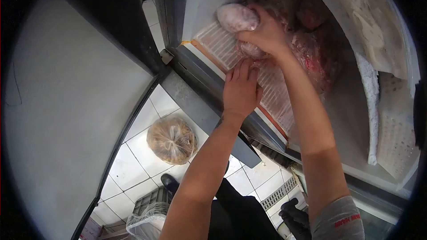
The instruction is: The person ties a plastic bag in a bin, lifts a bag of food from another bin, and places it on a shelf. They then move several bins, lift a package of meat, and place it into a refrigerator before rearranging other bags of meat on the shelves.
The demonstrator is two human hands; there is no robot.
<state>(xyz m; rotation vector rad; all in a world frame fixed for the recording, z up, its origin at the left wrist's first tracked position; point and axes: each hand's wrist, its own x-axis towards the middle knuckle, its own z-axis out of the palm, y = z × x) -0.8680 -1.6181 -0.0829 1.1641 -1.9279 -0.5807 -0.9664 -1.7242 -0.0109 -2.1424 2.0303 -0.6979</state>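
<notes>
My right hand point(267, 33) reaches into an open freezer, its fingers wrapped round a frosty, plastic-wrapped frozen package point(237, 17). Clear wrapping and a pale lump point(251, 50) show just below that hand. My left hand point(241, 86) lies at the front edge of the white ribbed shelf point(275, 91), back of the hand up. Its fingers stretch forward, the tips right at the lower side of the wrapping. Behind and right of my right hand sits reddish frozen meat in clear plastic point(313, 58), frosted over.
The freezer door point(66, 93) stands wide open at left. On the tiled floor point(126, 169) sits a tied clear bag of brown contents point(172, 141). Below it is a dark crate point(151, 200) with a plastic bag. A frosted white strip point(369, 106) hangs along the freezer's right side.
</notes>
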